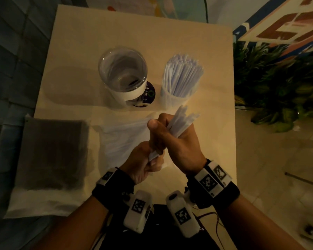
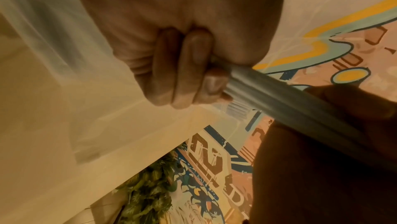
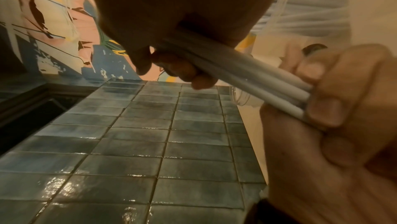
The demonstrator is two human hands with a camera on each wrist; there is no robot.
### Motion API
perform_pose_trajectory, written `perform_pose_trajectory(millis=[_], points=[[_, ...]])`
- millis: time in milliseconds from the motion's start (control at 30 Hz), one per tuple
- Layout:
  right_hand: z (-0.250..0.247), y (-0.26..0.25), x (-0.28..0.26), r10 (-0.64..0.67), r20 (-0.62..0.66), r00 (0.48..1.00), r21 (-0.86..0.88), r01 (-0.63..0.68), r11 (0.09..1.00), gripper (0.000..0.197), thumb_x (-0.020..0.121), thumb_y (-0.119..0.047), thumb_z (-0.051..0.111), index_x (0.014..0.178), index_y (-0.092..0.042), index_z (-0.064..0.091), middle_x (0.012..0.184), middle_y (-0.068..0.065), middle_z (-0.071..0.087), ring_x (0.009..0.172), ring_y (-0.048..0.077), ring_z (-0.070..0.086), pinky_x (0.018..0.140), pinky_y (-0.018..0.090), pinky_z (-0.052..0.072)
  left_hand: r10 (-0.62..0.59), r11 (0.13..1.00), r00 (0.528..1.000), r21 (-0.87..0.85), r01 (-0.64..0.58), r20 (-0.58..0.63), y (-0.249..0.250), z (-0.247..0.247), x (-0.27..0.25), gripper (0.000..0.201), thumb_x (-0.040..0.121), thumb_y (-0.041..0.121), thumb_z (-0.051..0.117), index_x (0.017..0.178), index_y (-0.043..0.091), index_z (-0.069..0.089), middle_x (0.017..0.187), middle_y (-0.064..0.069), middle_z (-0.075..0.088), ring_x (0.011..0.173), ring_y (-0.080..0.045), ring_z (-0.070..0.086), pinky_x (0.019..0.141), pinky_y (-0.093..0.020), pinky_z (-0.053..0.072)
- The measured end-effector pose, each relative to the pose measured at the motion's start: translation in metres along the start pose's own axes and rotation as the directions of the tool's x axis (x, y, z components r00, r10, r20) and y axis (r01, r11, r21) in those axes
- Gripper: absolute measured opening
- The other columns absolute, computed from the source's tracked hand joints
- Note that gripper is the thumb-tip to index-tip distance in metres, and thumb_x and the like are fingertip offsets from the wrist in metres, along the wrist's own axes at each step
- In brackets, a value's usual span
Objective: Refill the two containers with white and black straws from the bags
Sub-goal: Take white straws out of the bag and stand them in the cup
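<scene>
Both of my hands hold one bundle of white straws (image 1: pixel 182 117) above the beige table (image 1: pixel 79 51). My right hand (image 1: pixel 172 139) grips its middle, my left hand (image 1: pixel 143 163) grips its lower end. In the left wrist view the left fingers (image 2: pixel 189 74) curl round the bundle (image 2: pixel 279 101). In the right wrist view the bundle (image 3: pixel 247 74) runs between both fists. Behind stand an empty glass jar (image 1: pixel 122 69) and a clear container full of white straws (image 1: pixel 181 78). A clear bag of white straws (image 1: pixel 123 136) lies under the hands. A bag of black straws (image 1: pixel 52 154) lies at the left.
A leafy plant (image 1: pixel 278 87) stands off the table's right edge. A blue tiled surface (image 1: pixel 11 69) borders the left side. A painted board (image 1: pixel 287 20) leans at the back right. The table's near edge is just below my wrists.
</scene>
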State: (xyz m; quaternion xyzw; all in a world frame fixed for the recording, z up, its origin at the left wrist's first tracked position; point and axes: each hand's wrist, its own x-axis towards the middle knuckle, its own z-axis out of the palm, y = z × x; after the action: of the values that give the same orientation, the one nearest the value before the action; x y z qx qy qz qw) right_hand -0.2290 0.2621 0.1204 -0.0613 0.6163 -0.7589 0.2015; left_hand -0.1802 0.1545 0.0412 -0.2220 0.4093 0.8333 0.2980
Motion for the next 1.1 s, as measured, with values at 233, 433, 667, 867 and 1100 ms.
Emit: perform_pose_trajectory(millis=[233,433,667,867,1100], points=[[-0.026,-0.038,0.027,-0.129,-0.108,0.986,0.068,0.137,0.988,0.038,0.096,-0.029,0.049,0.058,-0.027,0.053,0.049,-0.011,0.042,0.042,0.01,0.036,0.048,0.026,0.032,0.064,0.925,0.975,0.378,0.021,-0.211,0.008,-0.017,0.006,0.042,0.101,0.039,0.045,0.075,0.01,0.06,0.063,-0.01,0.061,0.051,-0.019,0.053,0.052,-0.031,0.042],[-0.061,-0.078,0.089,-0.436,-0.346,0.831,-0.176,0.399,0.9,0.044,0.102,-0.02,0.045,0.06,-0.029,0.053,0.048,-0.009,0.045,0.041,0.016,0.037,0.047,0.032,0.031,0.375,0.074,0.923,0.995,0.06,-0.083,-0.003,-0.092,0.006,0.079,0.068,0.067,0.072,0.133,0.033,0.042,0.134,0.007,0.048,0.12,-0.015,0.047,0.098,-0.04,0.044],[-0.081,-0.027,0.139,-0.354,-0.409,0.841,-0.352,0.212,0.912,0.037,0.098,-0.024,0.06,0.062,-0.017,0.05,0.05,0.003,0.051,0.042,0.019,0.049,0.047,0.031,0.042,0.14,-0.241,0.968,0.941,0.238,-0.209,-0.042,-0.136,0.02,0.136,0.058,0.077,0.072,0.151,0.038,-0.019,0.16,0.0,-0.029,0.148,-0.027,-0.023,0.117,-0.063,-0.002],[-0.089,-0.011,0.143,-0.359,-0.325,0.875,-0.505,0.16,0.848,0.029,0.093,-0.026,0.067,0.073,-0.011,0.052,0.063,0.015,0.055,0.053,0.022,0.057,0.054,0.026,0.049,0.152,-0.23,0.965,0.942,0.244,-0.212,-0.045,-0.136,0.024,0.135,0.06,0.077,0.071,0.152,0.036,-0.018,0.16,-0.002,-0.028,0.149,-0.029,-0.022,0.117,-0.062,-0.002],[-0.129,-0.048,0.1,-0.618,-0.432,0.657,-0.73,0.148,0.667,0.018,0.097,-0.034,0.058,0.085,-0.022,0.053,0.082,0.019,0.065,0.072,0.028,0.064,0.069,0.041,0.056,0.246,-0.24,0.955,0.944,0.228,-0.168,-0.042,-0.133,0.025,0.11,0.071,0.073,0.065,0.156,0.031,0.008,0.165,-0.005,-0.004,0.151,-0.029,-0.002,0.119,-0.056,0.007]])
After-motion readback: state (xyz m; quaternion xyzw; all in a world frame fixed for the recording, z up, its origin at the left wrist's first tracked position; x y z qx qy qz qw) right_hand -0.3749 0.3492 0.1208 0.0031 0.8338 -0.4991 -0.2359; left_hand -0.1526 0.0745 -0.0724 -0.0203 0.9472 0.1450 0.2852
